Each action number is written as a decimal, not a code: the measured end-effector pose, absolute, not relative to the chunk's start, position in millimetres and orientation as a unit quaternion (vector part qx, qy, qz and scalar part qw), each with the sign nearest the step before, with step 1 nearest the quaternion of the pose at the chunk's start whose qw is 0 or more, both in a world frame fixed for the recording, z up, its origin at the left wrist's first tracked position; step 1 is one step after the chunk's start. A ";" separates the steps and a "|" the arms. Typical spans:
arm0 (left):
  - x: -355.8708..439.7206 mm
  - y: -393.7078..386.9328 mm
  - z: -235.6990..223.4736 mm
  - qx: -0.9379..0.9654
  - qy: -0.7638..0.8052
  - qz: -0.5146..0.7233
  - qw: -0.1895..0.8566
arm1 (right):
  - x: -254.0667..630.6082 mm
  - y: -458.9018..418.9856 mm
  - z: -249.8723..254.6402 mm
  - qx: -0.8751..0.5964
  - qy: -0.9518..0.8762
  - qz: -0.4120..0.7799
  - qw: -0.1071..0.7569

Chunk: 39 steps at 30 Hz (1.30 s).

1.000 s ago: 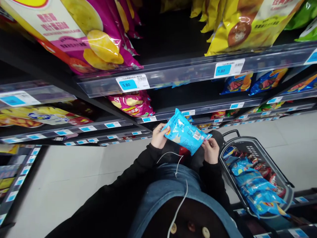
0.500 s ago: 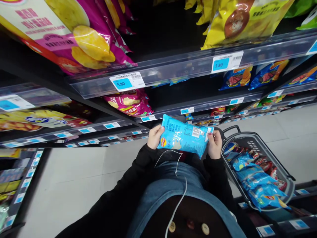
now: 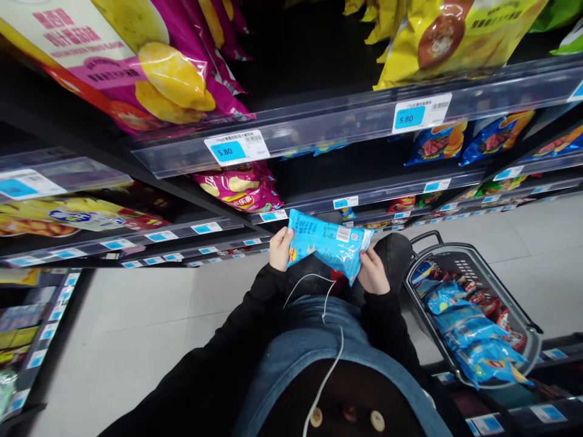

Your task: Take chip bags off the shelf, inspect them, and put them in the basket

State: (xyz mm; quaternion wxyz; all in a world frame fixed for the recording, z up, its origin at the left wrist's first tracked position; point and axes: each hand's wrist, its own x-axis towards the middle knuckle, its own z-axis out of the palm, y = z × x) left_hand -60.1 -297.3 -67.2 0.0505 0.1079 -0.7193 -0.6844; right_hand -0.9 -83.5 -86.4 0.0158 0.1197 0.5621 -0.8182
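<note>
A light blue bag of chips (image 3: pixel 325 243) is stretched between my two hands in front of the shelf, its printed side with a barcode facing up. My left hand (image 3: pixel 280 247) pinches the bag's left end, beside a small round yellow and red logo. At the other end, my right hand (image 3: pixel 374 271) grips the right edge, fingers partly hidden behind the bag. A thin white cord (image 3: pixel 342 340) runs down over my blue apron, below the bag.
A grey shopping basket (image 3: pixel 473 252) with several blue and red snack bags stands on the floor to the right. Ahead, a shelf edge (image 3: pixel 328 130) carries price tags; magenta (image 3: pixel 173 79) and yellow chip bags (image 3: pixel 455 42) stand on it. Another shelf (image 3: pixel 50 328) is at left.
The bag has shifted slightly left in my hands. My right hand has come inward and turned, and the bag's right end now tilts lower. The basket stays where it was.
</note>
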 end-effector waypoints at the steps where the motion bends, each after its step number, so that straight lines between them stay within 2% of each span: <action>1: -59.2 -298.2 -69.3 0.110 -0.719 -0.685 0.050 | 1.5 -86.2 -89.7 0.120 0.566 -0.815 0.034; 9: -59.5 -306.7 -56.6 0.105 -0.722 -0.684 -0.004 | -2.0 -52.5 -108.8 0.107 0.694 -0.710 0.048; 18: -58.2 -303.1 -48.0 0.026 -0.770 -0.637 -0.006 | 5.8 -44.5 -100.7 0.102 0.765 -0.634 -0.054; 21: -60.3 -306.1 -42.9 -0.031 -0.769 -0.639 -0.017 | 14.4 -37.1 -80.9 0.076 0.798 -0.586 -0.116; 23: -63.4 -306.1 -40.1 -0.038 -0.771 -0.635 0.003 | 20.1 -33.3 -63.6 0.038 0.827 -0.529 -0.187; 26: -69.2 -301.4 -39.2 0.018 -0.768 -0.637 0.060 | 29.7 -33.5 -39.1 -0.038 0.854 -0.417 -0.309; 28: -73.1 -295.5 -39.9 0.061 -0.740 -0.669 0.045 | 36.6 -37.2 -27.7 -0.107 0.855 -0.360 -0.356; 33: -81.7 -284.7 -37.3 0.083 -0.614 -0.783 -0.060 | 50.7 -46.2 -21.5 -0.283 0.859 -0.297 -0.307; 39: -92.0 -304.9 -33.5 0.050 -0.584 -0.783 -0.207 | 62.0 -46.8 -42.8 -0.251 0.871 -0.310 -0.287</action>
